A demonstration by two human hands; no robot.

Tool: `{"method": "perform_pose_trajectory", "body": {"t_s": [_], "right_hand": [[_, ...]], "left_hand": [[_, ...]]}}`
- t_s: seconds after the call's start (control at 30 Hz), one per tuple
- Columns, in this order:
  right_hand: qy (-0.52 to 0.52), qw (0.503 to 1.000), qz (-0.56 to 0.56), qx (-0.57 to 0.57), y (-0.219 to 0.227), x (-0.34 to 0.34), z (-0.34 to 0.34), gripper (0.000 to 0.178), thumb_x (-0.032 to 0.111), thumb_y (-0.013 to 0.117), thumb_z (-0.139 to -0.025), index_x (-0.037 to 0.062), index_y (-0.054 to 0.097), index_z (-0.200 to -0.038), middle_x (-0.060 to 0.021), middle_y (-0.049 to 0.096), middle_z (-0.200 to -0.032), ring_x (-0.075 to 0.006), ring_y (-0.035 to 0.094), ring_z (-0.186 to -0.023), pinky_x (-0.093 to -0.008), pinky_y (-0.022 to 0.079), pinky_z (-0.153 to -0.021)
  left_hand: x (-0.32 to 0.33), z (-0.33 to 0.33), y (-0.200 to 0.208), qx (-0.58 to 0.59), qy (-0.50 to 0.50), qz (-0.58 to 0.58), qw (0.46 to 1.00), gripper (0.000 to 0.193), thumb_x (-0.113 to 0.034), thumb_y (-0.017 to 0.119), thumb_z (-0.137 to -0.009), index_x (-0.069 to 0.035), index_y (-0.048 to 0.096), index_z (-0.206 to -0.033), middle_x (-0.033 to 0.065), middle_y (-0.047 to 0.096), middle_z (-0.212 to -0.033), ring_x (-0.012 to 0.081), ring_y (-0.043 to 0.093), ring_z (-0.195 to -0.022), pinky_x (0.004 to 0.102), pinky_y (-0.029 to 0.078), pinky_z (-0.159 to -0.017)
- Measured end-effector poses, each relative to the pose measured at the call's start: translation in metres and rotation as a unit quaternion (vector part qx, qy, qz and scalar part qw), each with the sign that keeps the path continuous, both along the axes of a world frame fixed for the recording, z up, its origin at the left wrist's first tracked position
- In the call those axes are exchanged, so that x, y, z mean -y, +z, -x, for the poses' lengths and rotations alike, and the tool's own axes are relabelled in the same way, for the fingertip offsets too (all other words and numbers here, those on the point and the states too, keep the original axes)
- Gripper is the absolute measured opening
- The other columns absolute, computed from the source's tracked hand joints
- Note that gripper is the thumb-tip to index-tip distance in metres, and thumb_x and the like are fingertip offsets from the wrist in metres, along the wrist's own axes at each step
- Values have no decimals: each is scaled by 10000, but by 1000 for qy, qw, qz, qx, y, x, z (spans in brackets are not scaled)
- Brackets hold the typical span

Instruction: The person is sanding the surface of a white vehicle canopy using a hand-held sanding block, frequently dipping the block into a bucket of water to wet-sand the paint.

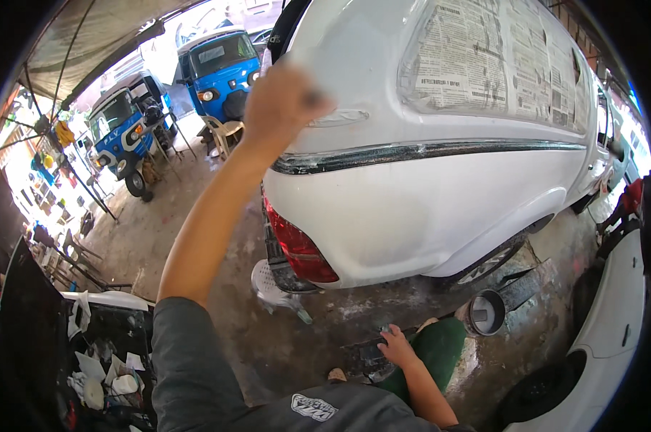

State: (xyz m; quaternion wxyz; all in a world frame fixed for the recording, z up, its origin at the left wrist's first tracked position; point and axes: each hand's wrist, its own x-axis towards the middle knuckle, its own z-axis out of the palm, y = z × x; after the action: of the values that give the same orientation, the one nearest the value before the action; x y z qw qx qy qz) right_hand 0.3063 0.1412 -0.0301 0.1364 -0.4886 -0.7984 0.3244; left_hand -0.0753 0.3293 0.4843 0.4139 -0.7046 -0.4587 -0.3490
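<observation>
My left hand [281, 104] is raised at the rear corner of a white car [412, 198], beside an oblong fitting [340, 118] on its panel. Its fingers look curled closed, with a blurred dark patch at their tips; what they hold cannot be made out. Below the hand, a dark, scuffed trim strip [426, 150] runs along the car's side. The red tail light [299, 245] sits lower at the corner. Down by my green-clad knee [437, 349], my right hand [397, 347] has bent fingers around something small and pale that I cannot identify.
Newspaper [459, 61] covers the car's side window. A metal bucket [486, 313] stands near the rear wheel, and a white plastic stool [271, 284] under the bumper. Another white car [610, 324] is at right. Blue three-wheelers [221, 68] and an open compartment of clutter [109, 367] lie left.
</observation>
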Motion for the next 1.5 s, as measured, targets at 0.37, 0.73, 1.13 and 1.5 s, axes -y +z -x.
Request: {"method": "perform_pose_trajectory", "body": {"t_s": [0.37,0.73,1.13,1.5], "right_hand": [[-3,999,38,-11,14,0,11,515,259,735,-912,13,631,-1352,-277,387,-1557,-457,439,-1402,-479,409,-1145],[14,1000,-12,-12,3,-4,1,510,251,718,-921,10,624,-1360,-283,392,-1553,-463,448,-1389,-497,422,-1131],[6,1000,16,-26,0,-4,2,508,243,748,-893,-10,638,-1319,-308,408,-1522,-492,453,-1373,-495,412,-1136],[-6,999,-2,-33,1,-6,4,496,247,737,-901,-6,639,-1316,-311,419,-1516,-486,443,-1383,-495,395,-1152]], "left_hand": [[12,49,-47,224,-23,45,973,544,-490,842,-800,-35,602,-978,140,563,-1022,353,557,-1019,452,463,-893],[14,47,-45,236,-33,40,970,557,-505,840,-792,-18,606,-928,138,572,-1012,355,576,-1024,449,478,-889],[34,24,-79,213,15,19,977,563,-522,859,-741,-58,589,-910,83,578,-976,310,584,-999,456,488,-815],[30,36,-68,133,-5,9,991,515,-485,875,-715,-75,592,-848,80,574,-963,307,567,-950,434,473,-818]]}}
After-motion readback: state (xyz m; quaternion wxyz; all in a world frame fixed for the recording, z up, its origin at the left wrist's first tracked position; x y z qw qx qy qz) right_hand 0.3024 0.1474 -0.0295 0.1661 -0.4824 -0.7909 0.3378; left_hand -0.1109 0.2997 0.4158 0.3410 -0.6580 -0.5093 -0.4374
